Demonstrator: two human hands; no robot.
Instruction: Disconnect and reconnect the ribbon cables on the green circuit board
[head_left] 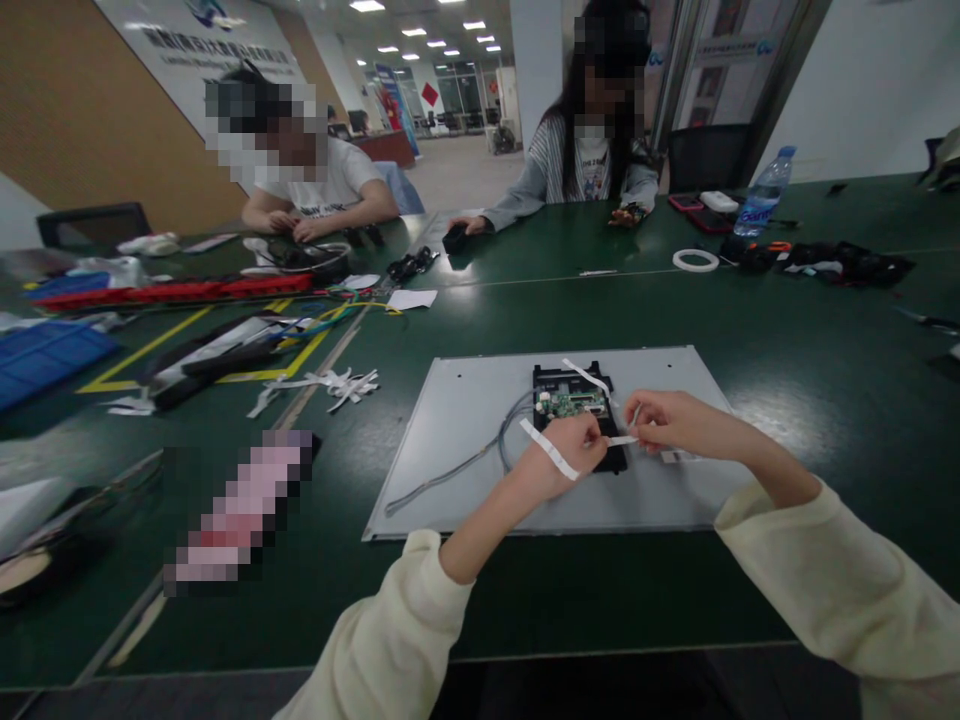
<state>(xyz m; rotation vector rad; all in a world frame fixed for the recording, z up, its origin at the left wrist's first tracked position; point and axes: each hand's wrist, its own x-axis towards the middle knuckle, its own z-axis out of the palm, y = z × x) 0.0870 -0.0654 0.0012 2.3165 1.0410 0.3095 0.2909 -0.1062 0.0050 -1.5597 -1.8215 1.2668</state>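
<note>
Between my two hands runs a short white strip of tape (621,441), pinched at one end by my left hand (564,455) and at the other by my right hand (667,425). A second white tape strip (551,450) lies across the back of my left hand. Under that hand sits a black plastic frame (616,458) with a green circuit board (574,402), partly hidden by my fingers. Another tape strip (586,374) crosses the frame's upper edge. Grey cables (450,478) lead left from the board over the white panel (420,440) beneath.
Left of the panel lie torn white strips (346,386) and a blurred pink flat object (247,510). A tape roll (695,261) and a water bottle (765,192) are at the back right. Two people (322,175) sit across the green table (510,315).
</note>
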